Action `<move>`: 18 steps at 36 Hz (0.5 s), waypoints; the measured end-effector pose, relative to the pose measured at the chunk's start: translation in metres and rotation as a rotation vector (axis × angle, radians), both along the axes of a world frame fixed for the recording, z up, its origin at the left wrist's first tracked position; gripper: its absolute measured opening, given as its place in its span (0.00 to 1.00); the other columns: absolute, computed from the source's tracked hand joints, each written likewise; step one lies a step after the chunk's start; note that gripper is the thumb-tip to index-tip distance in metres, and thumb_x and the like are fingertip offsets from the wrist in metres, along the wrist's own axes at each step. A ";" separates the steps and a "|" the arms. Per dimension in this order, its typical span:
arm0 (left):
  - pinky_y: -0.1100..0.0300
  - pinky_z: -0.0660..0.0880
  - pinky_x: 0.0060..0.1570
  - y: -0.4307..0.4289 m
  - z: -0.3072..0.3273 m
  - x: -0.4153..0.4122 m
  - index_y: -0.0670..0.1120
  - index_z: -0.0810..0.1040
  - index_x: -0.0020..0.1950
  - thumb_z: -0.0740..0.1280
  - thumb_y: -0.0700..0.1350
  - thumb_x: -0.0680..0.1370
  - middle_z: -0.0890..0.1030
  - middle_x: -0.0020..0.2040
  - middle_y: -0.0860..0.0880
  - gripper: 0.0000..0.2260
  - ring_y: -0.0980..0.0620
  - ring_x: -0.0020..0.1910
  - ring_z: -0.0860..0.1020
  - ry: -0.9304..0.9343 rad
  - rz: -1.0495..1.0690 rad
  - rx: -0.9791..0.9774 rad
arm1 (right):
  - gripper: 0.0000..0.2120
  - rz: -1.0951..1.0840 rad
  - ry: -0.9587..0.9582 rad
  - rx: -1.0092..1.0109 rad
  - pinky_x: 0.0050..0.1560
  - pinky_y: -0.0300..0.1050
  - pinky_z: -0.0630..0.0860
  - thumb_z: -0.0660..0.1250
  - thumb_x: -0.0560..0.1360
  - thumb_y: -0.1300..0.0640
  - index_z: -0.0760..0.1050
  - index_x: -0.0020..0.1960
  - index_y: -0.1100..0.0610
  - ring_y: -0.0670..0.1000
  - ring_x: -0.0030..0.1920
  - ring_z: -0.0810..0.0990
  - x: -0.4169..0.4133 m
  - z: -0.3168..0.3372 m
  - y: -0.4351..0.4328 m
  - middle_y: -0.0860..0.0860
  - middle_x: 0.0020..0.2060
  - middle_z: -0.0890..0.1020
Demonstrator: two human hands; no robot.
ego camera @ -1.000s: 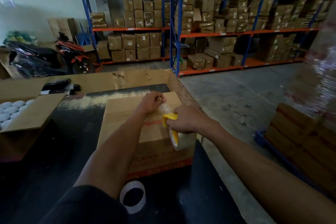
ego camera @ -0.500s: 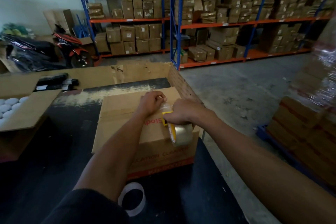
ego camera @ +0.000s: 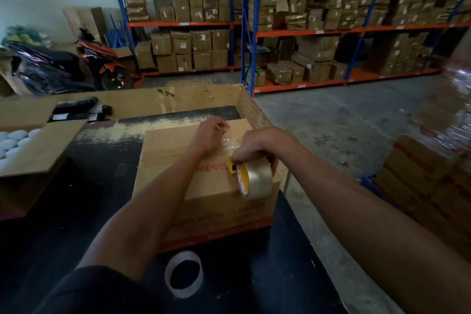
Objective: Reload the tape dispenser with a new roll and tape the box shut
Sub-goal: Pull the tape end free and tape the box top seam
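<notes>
Centrally, a black table (ego camera: 89, 211) carries the box (ego camera: 178, 160); racks (ego camera: 305, 30) of cartons stand at 12 o'clock, a scooter (ego camera: 76, 64) at 10 o'clock. An empty core (ego camera: 184, 273) lies at 6 o'clock of the box. The right hand (ego camera: 260, 145) is closed around the yellow dispenser (ego camera: 235, 168), its roll (ego camera: 257, 180) over the box's right edge. The left hand (ego camera: 209, 135) pinches the crumpled tape end (ego camera: 230, 143) above the lid. Both forearms extend forward.

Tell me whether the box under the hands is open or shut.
Shut but not yet taped across: the box's top flaps lie flat. The right hand holds the tape dispenser over it; the left hand pinches the tape end.
</notes>
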State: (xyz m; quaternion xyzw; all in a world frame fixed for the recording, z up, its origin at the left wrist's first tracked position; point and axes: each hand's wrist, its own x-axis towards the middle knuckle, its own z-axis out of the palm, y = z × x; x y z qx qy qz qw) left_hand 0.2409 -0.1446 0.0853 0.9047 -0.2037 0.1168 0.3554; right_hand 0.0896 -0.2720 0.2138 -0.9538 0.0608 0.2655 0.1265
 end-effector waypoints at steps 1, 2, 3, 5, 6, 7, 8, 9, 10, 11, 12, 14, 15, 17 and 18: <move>0.47 0.77 0.61 0.004 0.003 -0.009 0.43 0.84 0.57 0.66 0.39 0.81 0.84 0.56 0.44 0.09 0.46 0.55 0.81 -0.017 -0.097 0.095 | 0.20 0.005 0.013 0.009 0.50 0.58 0.85 0.65 0.79 0.50 0.68 0.59 0.65 0.62 0.45 0.86 0.001 0.000 0.001 0.64 0.51 0.80; 0.49 0.76 0.63 0.008 0.002 -0.017 0.43 0.84 0.60 0.66 0.38 0.81 0.85 0.59 0.43 0.10 0.45 0.58 0.81 -0.011 -0.198 0.184 | 0.20 0.002 0.025 0.020 0.50 0.58 0.85 0.65 0.79 0.50 0.67 0.59 0.65 0.62 0.44 0.86 0.003 0.001 0.002 0.64 0.51 0.80; 0.51 0.74 0.65 0.010 0.001 -0.027 0.42 0.82 0.64 0.65 0.38 0.82 0.84 0.62 0.43 0.13 0.45 0.61 0.80 0.019 -0.282 0.264 | 0.21 -0.006 0.043 0.030 0.50 0.58 0.85 0.65 0.78 0.49 0.68 0.61 0.66 0.61 0.43 0.86 0.004 0.001 0.002 0.64 0.50 0.80; 0.49 0.67 0.72 0.011 -0.007 -0.041 0.42 0.74 0.74 0.61 0.44 0.84 0.77 0.72 0.41 0.18 0.42 0.71 0.73 0.079 -0.345 0.398 | 0.21 -0.012 0.092 0.032 0.47 0.55 0.85 0.65 0.79 0.48 0.71 0.62 0.65 0.60 0.39 0.85 0.007 0.003 0.002 0.63 0.50 0.80; 0.45 0.62 0.77 0.011 -0.012 -0.043 0.44 0.68 0.79 0.57 0.47 0.85 0.70 0.78 0.41 0.22 0.41 0.77 0.66 0.088 -0.324 0.473 | 0.22 -0.012 0.104 0.022 0.46 0.54 0.85 0.65 0.78 0.48 0.71 0.62 0.65 0.60 0.39 0.85 0.009 0.004 0.003 0.64 0.50 0.80; 0.44 0.56 0.80 0.011 -0.017 -0.044 0.45 0.61 0.82 0.54 0.49 0.86 0.62 0.82 0.43 0.24 0.41 0.82 0.58 0.099 -0.284 0.560 | 0.22 -0.015 0.111 0.013 0.46 0.54 0.85 0.66 0.78 0.48 0.71 0.62 0.65 0.60 0.39 0.86 0.011 0.004 0.003 0.64 0.51 0.81; 0.44 0.51 0.81 0.010 -0.020 -0.043 0.46 0.56 0.84 0.53 0.49 0.86 0.56 0.84 0.44 0.25 0.42 0.84 0.51 0.103 -0.251 0.622 | 0.23 -0.022 0.123 0.005 0.48 0.55 0.85 0.66 0.78 0.48 0.70 0.62 0.66 0.61 0.40 0.86 0.011 0.005 0.004 0.65 0.52 0.81; 0.44 0.48 0.82 0.009 -0.020 -0.043 0.47 0.53 0.84 0.53 0.48 0.86 0.52 0.85 0.45 0.26 0.43 0.84 0.48 0.108 -0.230 0.659 | 0.25 -0.030 0.131 0.000 0.50 0.57 0.85 0.66 0.78 0.47 0.69 0.63 0.66 0.62 0.41 0.87 0.012 0.005 0.004 0.66 0.53 0.80; 0.45 0.47 0.82 0.008 -0.018 -0.044 0.47 0.51 0.84 0.53 0.49 0.86 0.50 0.85 0.45 0.26 0.43 0.84 0.46 0.115 -0.224 0.677 | 0.26 -0.042 0.134 -0.003 0.51 0.58 0.84 0.67 0.77 0.47 0.69 0.64 0.67 0.63 0.42 0.87 0.012 0.006 0.005 0.67 0.53 0.80; 0.45 0.46 0.82 0.005 -0.015 -0.045 0.48 0.50 0.84 0.53 0.49 0.87 0.49 0.85 0.45 0.26 0.44 0.84 0.45 0.124 -0.221 0.685 | 0.27 -0.052 0.135 -0.002 0.51 0.58 0.84 0.68 0.77 0.47 0.68 0.64 0.67 0.63 0.43 0.87 0.012 0.006 0.003 0.67 0.54 0.80; 0.44 0.46 0.82 0.004 -0.014 -0.045 0.48 0.49 0.84 0.52 0.50 0.87 0.49 0.85 0.46 0.27 0.44 0.84 0.45 0.125 -0.220 0.698 | 0.27 -0.062 0.136 -0.001 0.49 0.57 0.85 0.68 0.76 0.47 0.68 0.64 0.67 0.63 0.43 0.87 0.011 0.006 0.002 0.67 0.54 0.80; 0.44 0.46 0.82 0.002 -0.014 -0.046 0.50 0.48 0.84 0.52 0.51 0.87 0.48 0.85 0.47 0.27 0.44 0.84 0.45 0.137 -0.212 0.715 | 0.27 -0.076 0.125 0.001 0.44 0.54 0.85 0.69 0.76 0.46 0.69 0.63 0.66 0.62 0.40 0.87 0.009 0.004 0.000 0.66 0.53 0.80; 0.43 0.46 0.82 0.002 -0.015 -0.044 0.50 0.48 0.84 0.52 0.52 0.87 0.49 0.85 0.48 0.27 0.44 0.84 0.45 0.139 -0.207 0.714 | 0.27 -0.072 0.109 0.000 0.42 0.53 0.85 0.70 0.76 0.45 0.70 0.63 0.65 0.62 0.41 0.87 0.008 0.003 -0.002 0.65 0.53 0.79; 0.43 0.46 0.82 0.001 -0.016 -0.043 0.51 0.47 0.84 0.52 0.53 0.87 0.48 0.85 0.49 0.27 0.45 0.84 0.45 0.155 -0.201 0.717 | 0.27 -0.065 0.080 0.001 0.43 0.53 0.85 0.70 0.75 0.43 0.70 0.63 0.62 0.61 0.44 0.85 0.004 0.001 -0.003 0.63 0.54 0.77; 0.44 0.46 0.82 0.001 -0.015 -0.043 0.51 0.47 0.84 0.52 0.54 0.87 0.48 0.85 0.49 0.28 0.45 0.84 0.45 0.168 -0.196 0.725 | 0.29 -0.061 0.082 -0.001 0.44 0.53 0.85 0.71 0.74 0.42 0.69 0.64 0.62 0.61 0.46 0.85 0.003 0.002 -0.002 0.63 0.55 0.77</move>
